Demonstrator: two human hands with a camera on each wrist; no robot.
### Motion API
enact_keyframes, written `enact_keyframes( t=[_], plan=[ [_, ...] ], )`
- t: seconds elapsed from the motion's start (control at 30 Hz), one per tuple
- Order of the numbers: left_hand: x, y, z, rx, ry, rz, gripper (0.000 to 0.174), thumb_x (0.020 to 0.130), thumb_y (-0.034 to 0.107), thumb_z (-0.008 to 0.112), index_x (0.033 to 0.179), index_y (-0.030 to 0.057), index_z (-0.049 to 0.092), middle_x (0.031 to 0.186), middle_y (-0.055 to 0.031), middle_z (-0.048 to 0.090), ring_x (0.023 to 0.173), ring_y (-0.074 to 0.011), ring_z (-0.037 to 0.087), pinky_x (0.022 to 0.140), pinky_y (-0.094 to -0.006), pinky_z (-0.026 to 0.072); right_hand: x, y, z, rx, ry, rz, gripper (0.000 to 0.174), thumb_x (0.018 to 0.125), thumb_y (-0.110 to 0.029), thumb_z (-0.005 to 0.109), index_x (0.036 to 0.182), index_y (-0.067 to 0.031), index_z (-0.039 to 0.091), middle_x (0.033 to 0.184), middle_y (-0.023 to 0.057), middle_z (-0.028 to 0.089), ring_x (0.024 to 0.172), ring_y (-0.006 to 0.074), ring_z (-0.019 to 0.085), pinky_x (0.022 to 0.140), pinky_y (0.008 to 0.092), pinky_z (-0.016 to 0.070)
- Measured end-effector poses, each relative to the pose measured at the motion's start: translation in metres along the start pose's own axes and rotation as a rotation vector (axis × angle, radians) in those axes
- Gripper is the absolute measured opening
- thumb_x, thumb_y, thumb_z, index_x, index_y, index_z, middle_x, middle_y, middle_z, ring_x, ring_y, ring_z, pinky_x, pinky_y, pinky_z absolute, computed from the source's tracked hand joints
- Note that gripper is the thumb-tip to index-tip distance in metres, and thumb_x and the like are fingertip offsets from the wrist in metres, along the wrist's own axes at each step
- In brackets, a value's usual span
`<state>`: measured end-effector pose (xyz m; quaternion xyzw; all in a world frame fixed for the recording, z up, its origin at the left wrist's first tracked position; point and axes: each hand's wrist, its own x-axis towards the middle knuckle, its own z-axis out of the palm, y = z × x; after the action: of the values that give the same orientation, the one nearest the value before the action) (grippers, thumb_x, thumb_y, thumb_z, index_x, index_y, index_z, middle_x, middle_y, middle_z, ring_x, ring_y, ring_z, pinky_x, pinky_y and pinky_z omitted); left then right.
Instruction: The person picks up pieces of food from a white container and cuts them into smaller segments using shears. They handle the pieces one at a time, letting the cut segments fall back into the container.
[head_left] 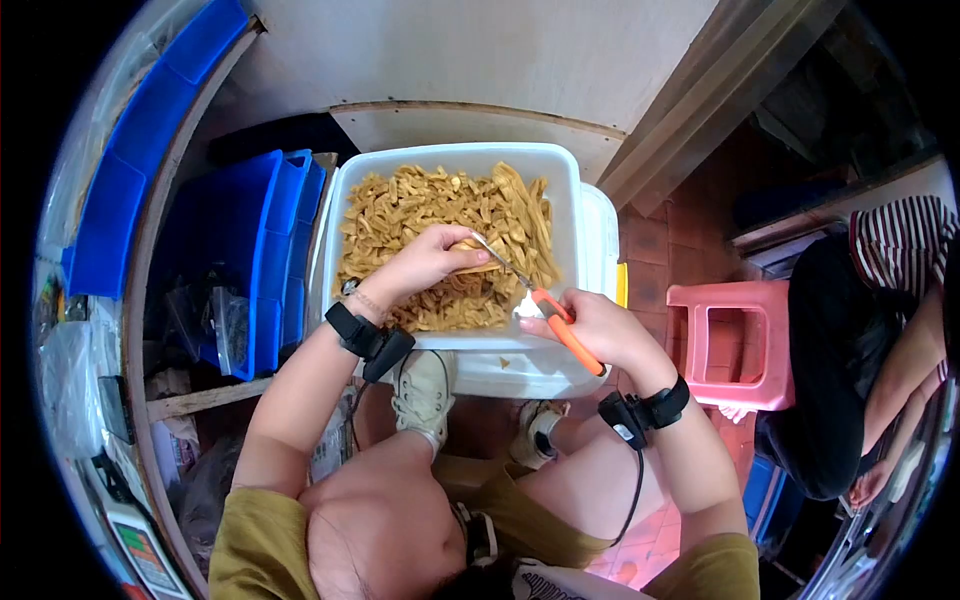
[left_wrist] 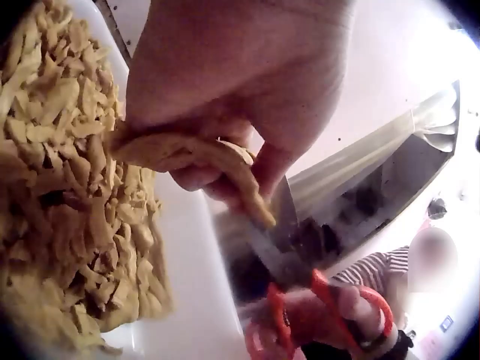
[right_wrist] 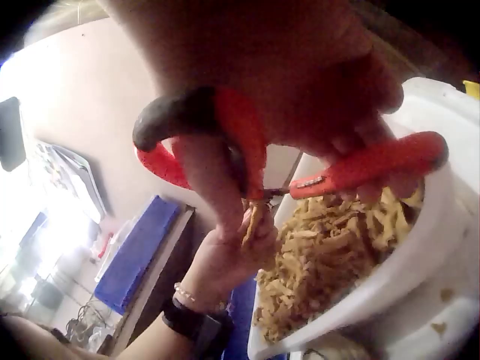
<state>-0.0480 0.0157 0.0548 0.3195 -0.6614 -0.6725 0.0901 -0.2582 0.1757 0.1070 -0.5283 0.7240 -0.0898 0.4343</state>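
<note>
Over a white plastic tub [head_left: 577, 215] of yellow-brown cut strips [head_left: 400, 215], my left hand [head_left: 430, 262] pinches one longer, soft-looking yellow-brown strip [left_wrist: 217, 156] between thumb and fingers. Orange-handled scissors [head_left: 553, 308] are gripped by my right hand [head_left: 605, 328], with the thumb through one handle loop in the right wrist view. Their blades point up and left, and the tips meet the held strip beside the left fingertips. Long uncut-looking pieces [head_left: 515, 195] lie at the tub's right side.
A white lid or second tub [head_left: 600, 235] sits under and right of the tub. Blue bins [head_left: 265, 270] stand at left. To the right are a pink stool [head_left: 735, 390] and a seated person in a striped top [head_left: 900, 240]. My shoes [head_left: 425, 390] are below the tub.
</note>
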Motion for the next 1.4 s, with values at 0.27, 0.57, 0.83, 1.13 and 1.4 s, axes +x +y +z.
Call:
enact_keyframes(
  t=[0.27, 0.57, 0.83, 1.13, 1.4],
  plan=[
    [0.002, 0.005, 0.010, -0.151, 0.101, -0.015, 0.026, 0.091, 0.022, 0.062, 0.105, -0.0002, 0.064, 0.090, 0.0023, 0.063, 0.083, -0.0038, 0.054, 0.076, -0.0196, 0.0431, 0.010, -0.003, 0.021, 0.225, -0.018, 0.078, 0.060, 0.072, -0.059, 0.071, 0.073, -0.0006, 0.056, 0.062, 0.0075, 0.056, 0.058, 0.0166, 0.053, 0.057, 0.0313, 0.0445],
    [-0.004, 0.011, -0.005, -0.128, 0.101, -0.026, 0.025, 0.091, 0.020, 0.062, 0.105, -0.0006, 0.064, 0.092, 0.0011, 0.064, 0.083, -0.0042, 0.055, 0.075, -0.0198, 0.0440, 0.008, -0.003, 0.018, 0.060, 0.104, 0.020, 0.068, 0.067, -0.068, 0.066, 0.061, -0.0011, 0.055, 0.062, 0.0167, 0.060, 0.062, 0.0305, 0.061, 0.060, 0.0381, 0.0480],
    [-0.004, 0.028, 0.001, 0.179, -0.005, 0.063, 0.024, 0.089, 0.021, 0.063, 0.095, -0.0018, 0.065, 0.084, 0.0023, 0.063, 0.079, -0.0037, 0.052, 0.073, -0.0201, 0.0427, 0.009, -0.002, 0.019, 0.116, 0.108, 0.008, 0.069, 0.067, -0.069, 0.065, 0.072, -0.0005, 0.058, 0.071, 0.0186, 0.062, 0.068, 0.0324, 0.062, 0.066, 0.0386, 0.0484],
    [0.001, 0.012, -0.004, 0.231, 0.071, 0.079, 0.025, 0.089, 0.023, 0.063, 0.097, -0.0007, 0.066, 0.080, 0.0029, 0.061, 0.076, -0.0045, 0.050, 0.068, -0.0219, 0.0420, 0.009, -0.007, 0.019, 0.137, 0.085, 0.032, 0.059, 0.070, -0.056, 0.074, 0.062, -0.0031, 0.051, 0.057, 0.0071, 0.052, 0.056, 0.0167, 0.050, 0.055, 0.0317, 0.0438],
    [0.000, 0.004, -0.007, -0.084, 0.036, -0.082, 0.028, 0.089, 0.024, 0.063, 0.104, -0.0005, 0.065, 0.092, 0.0006, 0.065, 0.083, -0.0048, 0.055, 0.076, -0.0206, 0.0439, 0.009, 0.001, 0.020, 0.133, 0.144, -0.009, 0.067, 0.067, -0.063, 0.070, 0.063, 0.0022, 0.055, 0.061, 0.0197, 0.058, 0.060, 0.0337, 0.059, 0.062, 0.0386, 0.0476]
  ],
)
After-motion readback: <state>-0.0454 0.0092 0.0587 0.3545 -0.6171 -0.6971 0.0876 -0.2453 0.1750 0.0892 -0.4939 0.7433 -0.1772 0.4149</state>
